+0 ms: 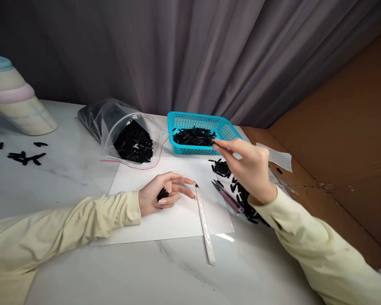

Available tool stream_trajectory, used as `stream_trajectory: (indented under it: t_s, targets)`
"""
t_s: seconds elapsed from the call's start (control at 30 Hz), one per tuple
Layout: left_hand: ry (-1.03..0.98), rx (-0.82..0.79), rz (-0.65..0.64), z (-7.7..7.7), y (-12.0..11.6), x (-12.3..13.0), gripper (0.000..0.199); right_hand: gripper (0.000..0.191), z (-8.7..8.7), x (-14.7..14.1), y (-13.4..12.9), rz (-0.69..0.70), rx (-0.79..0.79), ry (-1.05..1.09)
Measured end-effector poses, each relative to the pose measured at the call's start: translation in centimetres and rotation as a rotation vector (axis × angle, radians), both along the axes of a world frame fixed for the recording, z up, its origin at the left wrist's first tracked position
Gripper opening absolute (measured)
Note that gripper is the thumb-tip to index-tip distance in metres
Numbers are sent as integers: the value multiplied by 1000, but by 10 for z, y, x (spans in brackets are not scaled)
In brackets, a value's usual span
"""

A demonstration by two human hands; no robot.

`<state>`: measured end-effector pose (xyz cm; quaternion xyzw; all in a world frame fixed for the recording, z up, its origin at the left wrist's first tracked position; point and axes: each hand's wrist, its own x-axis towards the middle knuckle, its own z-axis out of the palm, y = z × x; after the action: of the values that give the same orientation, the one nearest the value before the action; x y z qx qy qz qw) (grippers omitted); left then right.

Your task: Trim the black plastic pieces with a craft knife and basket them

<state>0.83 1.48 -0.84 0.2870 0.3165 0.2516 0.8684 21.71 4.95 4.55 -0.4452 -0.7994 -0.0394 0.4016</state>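
Observation:
My left hand [163,192] rests palm up over a white sheet [139,224], its curled lower fingers around several small, slim black pieces [163,194]. Its index and middle fingers stretch towards the dark tip of a white, plastic-wrapped stick [205,224]. My right hand [246,163] is raised at the front right of a blue basket [190,150] that contains many black pieces [193,136]. Thumb and finger are pinched there, with what looks like a small black piece at their tips. Below that hand lie small purple-handled snips [230,199], beside loose black pieces [222,168].
A clear zip bag [98,123] of black pieces lies open left of the basket. Further left stand a pastel tumbler [25,108] and a few stray black pieces [26,159]. A brown cardboard wall [346,140] rises on the right; a grey curtain [152,55] hangs behind.

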Motion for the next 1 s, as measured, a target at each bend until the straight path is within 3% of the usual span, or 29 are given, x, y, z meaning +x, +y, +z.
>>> stream_trajectory:
  t_s: [0.1,0.17,0.23,0.4,0.47,0.6,0.77,1.0]
  targets:
    - [-41,-34,7,-3,3,-1,42,23,9,-3,43,-42,-48,-236]
    - [-68,-46,9,-5,4,-1,45,29,11,-12,50,-9,-107,-341]
    - [-99,-55,2,-6,4,-1,47,25,11,-27,38,119,-149,-323]
    - [-199,-93,8,-6,2,-1,49,18,2,-65,-18,608,-395,-287]
    - [-210,-130,30,-7,2,0,51,19,-7,-72,-27,691,-434,-279]
    - [-181,-187,-33,-9,3,0,62,21,-21,-74,-25,732,-444,-217]
    - [-157,-95,-220,-7,6,-2,76,25,-23,-70,-27,699,-536,-215]
    - [-218,-45,-215,-10,6,-4,65,10,-20,-64,-29,657,-563,-149]
